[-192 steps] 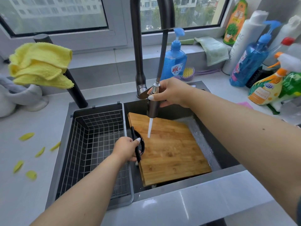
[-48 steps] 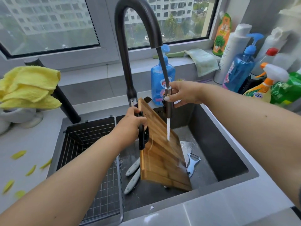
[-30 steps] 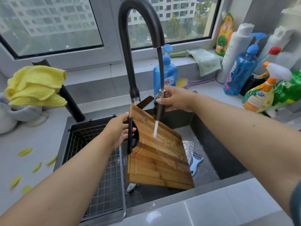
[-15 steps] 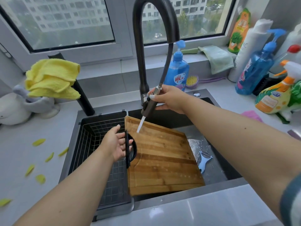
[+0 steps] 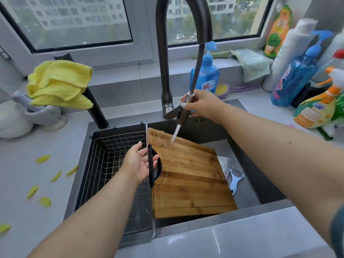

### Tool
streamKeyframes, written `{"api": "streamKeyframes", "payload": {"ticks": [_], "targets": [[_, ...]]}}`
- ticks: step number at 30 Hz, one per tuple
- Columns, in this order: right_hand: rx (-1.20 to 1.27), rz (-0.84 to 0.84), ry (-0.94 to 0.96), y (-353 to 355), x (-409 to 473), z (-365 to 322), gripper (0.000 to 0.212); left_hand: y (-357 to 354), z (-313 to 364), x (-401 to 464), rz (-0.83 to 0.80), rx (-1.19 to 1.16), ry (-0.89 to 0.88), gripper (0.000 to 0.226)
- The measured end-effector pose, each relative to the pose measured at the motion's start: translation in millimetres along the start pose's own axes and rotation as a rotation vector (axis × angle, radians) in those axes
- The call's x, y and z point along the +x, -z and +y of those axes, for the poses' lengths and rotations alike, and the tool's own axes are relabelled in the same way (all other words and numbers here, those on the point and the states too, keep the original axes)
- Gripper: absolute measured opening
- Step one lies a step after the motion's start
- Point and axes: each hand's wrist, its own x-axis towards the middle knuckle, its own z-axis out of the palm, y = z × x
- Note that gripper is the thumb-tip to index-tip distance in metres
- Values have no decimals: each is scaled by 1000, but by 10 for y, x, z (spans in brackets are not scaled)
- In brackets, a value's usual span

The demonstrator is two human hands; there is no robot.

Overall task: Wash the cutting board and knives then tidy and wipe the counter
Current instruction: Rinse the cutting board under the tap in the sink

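Now rinsing bamboo cutting board (image 5: 188, 175): right hand (image 5: 202, 105) grips spray head (image 5: 183, 113) at 12 o'clock; left hand (image 5: 138, 163), fingers relaxed, props handle (image 5: 153, 165). Next: probably knives, mostly hidden beneath.

The cutting board (image 5: 188, 175), which stood nearly upright on its edge in the sink (image 5: 260, 183) a moment ago, now lies tilted low across the basin with its broad face up. The left hand (image 5: 138, 163) has loosened: its fingers (image 5: 155, 158) earlier curled round the black handle (image 5: 151, 165) and are now spread, the palm against the handle's edge, though the contact is hard to judge. The right hand (image 5: 202, 104) has swung the pull-out spray head (image 5: 183, 113) to the left, so the water stream (image 5: 176, 132) now slants onto the board's far left corner instead of falling straight down. The white-handled knives seen beneath the raised board are now hidden, leaving the blue peeler (image 5: 235, 181) showing beside it
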Motion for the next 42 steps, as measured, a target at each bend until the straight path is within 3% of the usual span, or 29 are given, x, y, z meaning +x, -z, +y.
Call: {"api": "streamKeyframes", "payload": {"ticks": [4, 8, 12, 17, 29, 42], "targets": [[-217, 23, -5, 215, -10, 57, 14, 53, -43, 68, 6, 31, 15, 55], [-271, 15, -35, 347, -12, 84, 24, 92, -92, 136, 27, 62, -5, 46], [-177, -9, -73, 260, -33, 84, 26, 53, -144, 190, 122, 143, -47, 25], [68, -37, -93, 32, -52, 41, 20, 44, -172, 212, 153, 163, -60, 16], [251, -185, -158, -15, -198, -5, 24, 27, -193, 213, 145, 170, -89, 16], [292, -276, -179, -29, -271, -36, 25, 30, -209, 248, 143, 168, -97, 30]]}}
